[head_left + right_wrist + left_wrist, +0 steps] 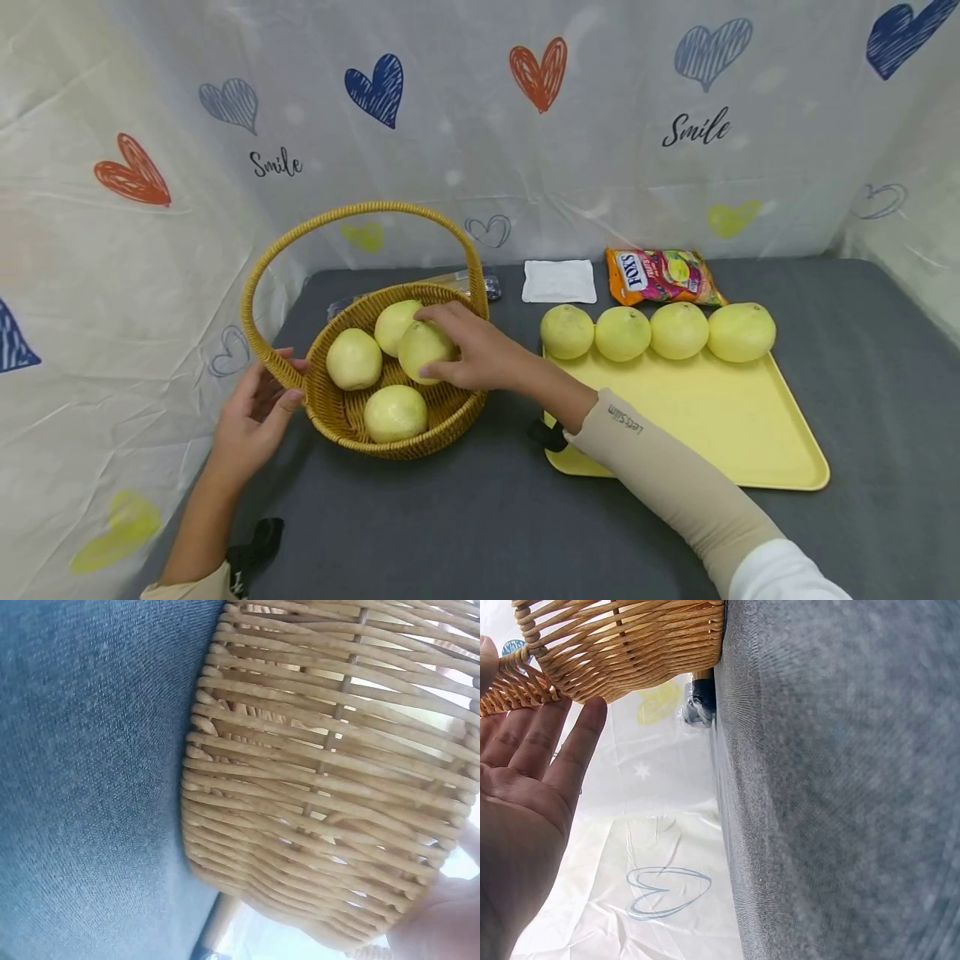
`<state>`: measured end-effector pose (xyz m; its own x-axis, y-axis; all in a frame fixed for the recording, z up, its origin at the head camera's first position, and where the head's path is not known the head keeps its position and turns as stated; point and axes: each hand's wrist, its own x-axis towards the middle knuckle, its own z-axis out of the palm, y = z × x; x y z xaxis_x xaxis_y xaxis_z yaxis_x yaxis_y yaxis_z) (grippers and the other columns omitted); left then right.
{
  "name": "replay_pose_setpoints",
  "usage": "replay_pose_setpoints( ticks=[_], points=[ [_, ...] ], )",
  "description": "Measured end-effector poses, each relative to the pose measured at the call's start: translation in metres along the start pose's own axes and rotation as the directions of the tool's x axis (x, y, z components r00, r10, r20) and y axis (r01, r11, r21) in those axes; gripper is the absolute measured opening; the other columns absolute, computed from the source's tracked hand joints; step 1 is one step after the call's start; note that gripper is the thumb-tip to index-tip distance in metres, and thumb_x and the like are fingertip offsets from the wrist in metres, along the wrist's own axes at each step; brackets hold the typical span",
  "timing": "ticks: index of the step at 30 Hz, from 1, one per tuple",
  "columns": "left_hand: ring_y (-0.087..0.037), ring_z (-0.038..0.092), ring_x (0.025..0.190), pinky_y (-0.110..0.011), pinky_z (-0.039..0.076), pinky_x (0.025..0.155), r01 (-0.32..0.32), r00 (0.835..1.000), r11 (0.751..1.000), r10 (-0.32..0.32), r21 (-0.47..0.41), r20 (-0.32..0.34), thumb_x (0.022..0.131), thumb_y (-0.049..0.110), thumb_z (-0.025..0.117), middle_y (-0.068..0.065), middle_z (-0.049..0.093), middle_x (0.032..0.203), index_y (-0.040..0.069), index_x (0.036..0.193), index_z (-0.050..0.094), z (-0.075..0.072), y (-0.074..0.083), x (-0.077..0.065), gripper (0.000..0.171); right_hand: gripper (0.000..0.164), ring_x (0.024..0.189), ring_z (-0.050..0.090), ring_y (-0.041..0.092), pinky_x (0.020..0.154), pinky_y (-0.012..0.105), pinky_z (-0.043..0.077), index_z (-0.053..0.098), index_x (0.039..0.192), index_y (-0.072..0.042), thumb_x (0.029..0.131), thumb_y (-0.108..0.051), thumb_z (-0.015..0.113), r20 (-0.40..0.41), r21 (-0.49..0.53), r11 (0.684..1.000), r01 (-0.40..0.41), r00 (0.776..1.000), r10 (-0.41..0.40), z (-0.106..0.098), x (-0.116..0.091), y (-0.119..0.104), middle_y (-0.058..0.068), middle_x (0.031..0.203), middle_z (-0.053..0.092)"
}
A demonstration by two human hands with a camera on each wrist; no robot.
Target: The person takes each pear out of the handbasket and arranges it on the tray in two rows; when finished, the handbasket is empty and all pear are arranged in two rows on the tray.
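A tan wicker basket [408,450] with a tall hooped handle [375,207] holds several round, pale yellow-green fruits, one of them a front fruit [396,413]. My right hand [483,350] reaches over the basket's right rim and grips another fruit [423,350] inside, thumb on the near side and fingers over the top. At the left side, my left hand [251,417] holds the foot of the handle between thumb and fingers. The left wrist view shows its fingers [574,750] against the woven handle base. From the right wrist, the basket wall [322,772] hides most of the grip.
To the right lies a yellow tray [697,425] with a row of several like fruits [678,331] along its back edge. Behind it are an orange snack bag [663,277] and a white packet [558,282]. A clear-wrapped item [491,287] lies behind the basket. A printed curtain [450,125] encloses the grey table.
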<state>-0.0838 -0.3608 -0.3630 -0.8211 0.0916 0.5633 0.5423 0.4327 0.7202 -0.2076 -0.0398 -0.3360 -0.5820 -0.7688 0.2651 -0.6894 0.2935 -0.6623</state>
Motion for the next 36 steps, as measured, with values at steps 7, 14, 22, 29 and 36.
replay_pose_setpoints(
  ticks=[7, 14, 22, 29, 36],
  points=[
    [-0.022, 0.063, 0.115, -0.018, 0.053, 0.084, 0.013, 1.000, 1.000, -0.013, 0.005, 0.005, 0.092, -0.020, 0.056, -0.035, 0.056, 0.119, -0.008, 0.143, 0.046, 0.000, 0.000, -0.001, 0.053, 0.061, 0.116, 0.047, 0.014, 0.089, 0.035, 0.046, 0.046, 0.147, -0.015, 0.094, -0.030, 0.073, -0.024, 0.035, 0.999, 0.001, 1.000, -0.001, -0.004, -0.007, -0.005, 0.005, 0.138, 0.048],
    [-0.022, 0.063, 0.115, -0.018, 0.053, 0.084, 0.015, 1.000, 1.000, -0.015, 0.007, 0.006, 0.092, -0.021, 0.056, -0.034, 0.057, 0.119, -0.007, 0.143, 0.046, 0.000, 0.000, -0.001, 0.054, 0.053, 0.099, 0.049, 0.014, 0.082, 0.032, 0.046, 0.051, 0.141, -0.018, 0.095, -0.028, 0.073, -0.045, 0.026, 0.999, 0.020, 0.999, -0.019, -0.006, -0.015, -0.008, 0.003, 0.130, 0.050],
    [-0.022, 0.063, 0.114, -0.018, 0.053, 0.084, 0.021, 1.000, 1.000, -0.021, 0.012, 0.007, 0.092, -0.020, 0.056, -0.035, 0.056, 0.119, -0.006, 0.143, 0.046, -0.001, -0.002, -0.002, 0.054, 0.051, 0.094, 0.050, 0.015, 0.081, 0.039, 0.050, 0.052, 0.140, -0.016, 0.095, -0.026, 0.074, -0.059, 0.061, 0.997, 0.051, 0.997, -0.048, -0.010, -0.027, -0.013, 0.004, 0.129, 0.049],
    [-0.021, 0.063, 0.114, -0.018, 0.053, 0.083, 0.051, 0.999, 0.998, -0.051, 0.030, 0.005, 0.093, -0.018, 0.057, -0.033, 0.057, 0.120, -0.005, 0.144, 0.046, -0.002, -0.003, -0.003, 0.054, 0.047, 0.093, 0.049, 0.014, 0.075, 0.038, 0.052, 0.054, 0.135, -0.015, 0.093, -0.023, 0.075, -0.115, 0.066, 0.993, 0.095, 0.990, -0.087, -0.013, -0.038, -0.016, 0.003, 0.129, 0.050],
    [-0.021, 0.064, 0.112, -0.017, 0.053, 0.082, -0.002, 1.000, 0.999, 0.001, 0.035, 0.006, 0.092, -0.019, 0.057, -0.035, 0.057, 0.118, -0.007, 0.143, 0.046, -0.002, -0.003, -0.003, 0.054, 0.050, 0.102, 0.049, 0.016, 0.076, 0.037, 0.053, 0.052, 0.136, -0.015, 0.093, -0.022, 0.076, -0.163, 0.128, 0.988, 0.081, 0.985, -0.059, -0.020, -0.050, -0.019, 0.004, 0.134, 0.047]
  ],
)
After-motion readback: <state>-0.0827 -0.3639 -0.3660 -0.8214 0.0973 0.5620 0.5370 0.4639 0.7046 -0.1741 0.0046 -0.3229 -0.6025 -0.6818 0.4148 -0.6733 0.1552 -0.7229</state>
